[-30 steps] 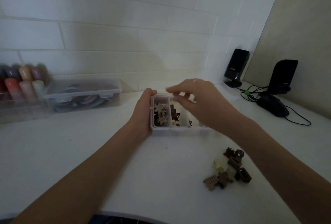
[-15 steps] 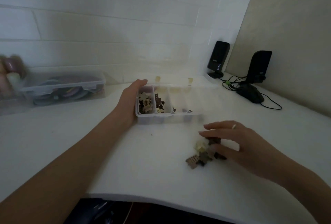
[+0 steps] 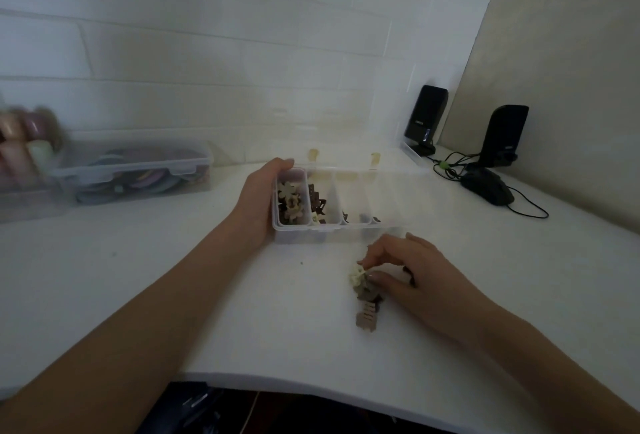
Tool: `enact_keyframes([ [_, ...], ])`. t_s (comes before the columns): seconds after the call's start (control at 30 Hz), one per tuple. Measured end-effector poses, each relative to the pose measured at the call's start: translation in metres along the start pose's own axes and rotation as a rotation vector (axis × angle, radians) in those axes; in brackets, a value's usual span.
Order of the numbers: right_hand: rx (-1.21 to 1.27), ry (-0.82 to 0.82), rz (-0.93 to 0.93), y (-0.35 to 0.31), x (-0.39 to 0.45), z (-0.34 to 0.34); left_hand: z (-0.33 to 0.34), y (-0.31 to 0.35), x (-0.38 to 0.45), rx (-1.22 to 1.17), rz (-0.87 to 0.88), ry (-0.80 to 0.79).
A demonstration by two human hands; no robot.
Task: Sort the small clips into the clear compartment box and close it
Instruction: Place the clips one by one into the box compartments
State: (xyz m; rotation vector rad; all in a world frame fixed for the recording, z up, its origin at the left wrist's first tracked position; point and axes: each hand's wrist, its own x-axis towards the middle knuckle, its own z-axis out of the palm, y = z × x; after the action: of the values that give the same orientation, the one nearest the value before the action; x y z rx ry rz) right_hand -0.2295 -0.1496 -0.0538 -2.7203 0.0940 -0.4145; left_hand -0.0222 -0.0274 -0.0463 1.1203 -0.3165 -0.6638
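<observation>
We see the clear compartment box (image 3: pixel 341 211) on the white table (image 3: pixel 138 277) with its lid open toward the wall, and the left hand (image 3: pixel 258 203) clasped against its left end wall. Just in front of the box, the right hand (image 3: pixel 412 274) rests on the loose pile of small clips (image 3: pixel 365 298) — thumb and forefinger pinched on a cream clip (image 3: pixel 356 275). Beige and dark clips fill the box's left compartments — the rightmost looks bare.
</observation>
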Motion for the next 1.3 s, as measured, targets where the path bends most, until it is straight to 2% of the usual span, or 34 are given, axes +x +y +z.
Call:
enact_keyframes([
  [0.3, -0.048, -0.004, -0.063, -0.014, 0.012, -0.002, -0.001, -0.003, 0.006, -0.014, -0.026, 0.012],
  [0.37, -0.103, -0.047, -0.092, -0.022, 0.015, 0.001, -0.001, -0.003, 0.007, -0.015, -0.026, 0.011],
  [0.47, -0.175, -0.013, -0.128, -0.030, 0.021, 0.002, -0.002, -0.004, 0.009, -0.019, -0.026, 0.005],
  [0.6, -0.052, -0.118, -0.037, -0.036, 0.031, -0.001, -0.002, -0.005, 0.009, -0.039, -0.030, 0.007],
  [0.8, 0.038, -0.150, -0.109, -0.039, 0.043, -0.003, -0.002, -0.004, 0.006, -0.045, -0.024, 0.001],
  [0.87, 0.139, -0.081, -0.131, -0.046, 0.045, -0.005, -0.002, -0.004, 0.006, -0.051, -0.041, -0.014],
  [0.97, 0.225, 0.203, -0.205, -0.061, 0.060, -0.008, -0.004, -0.004, 0.008, -0.061, -0.020, -0.027],
  [1.03, 0.183, 0.352, -0.246, -0.071, 0.073, -0.007, -0.006, -0.004, 0.012, -0.068, 0.014, -0.044],
  [1.17, -0.133, 0.253, -0.216, -0.068, 0.092, 0.017, -0.008, -0.005, 0.013, -0.088, 0.009, -0.044],
  [1.3, -0.088, 0.214, -0.256, -0.053, 0.092, 0.018, -0.008, -0.005, 0.014, -0.100, -0.036, -0.076],
])
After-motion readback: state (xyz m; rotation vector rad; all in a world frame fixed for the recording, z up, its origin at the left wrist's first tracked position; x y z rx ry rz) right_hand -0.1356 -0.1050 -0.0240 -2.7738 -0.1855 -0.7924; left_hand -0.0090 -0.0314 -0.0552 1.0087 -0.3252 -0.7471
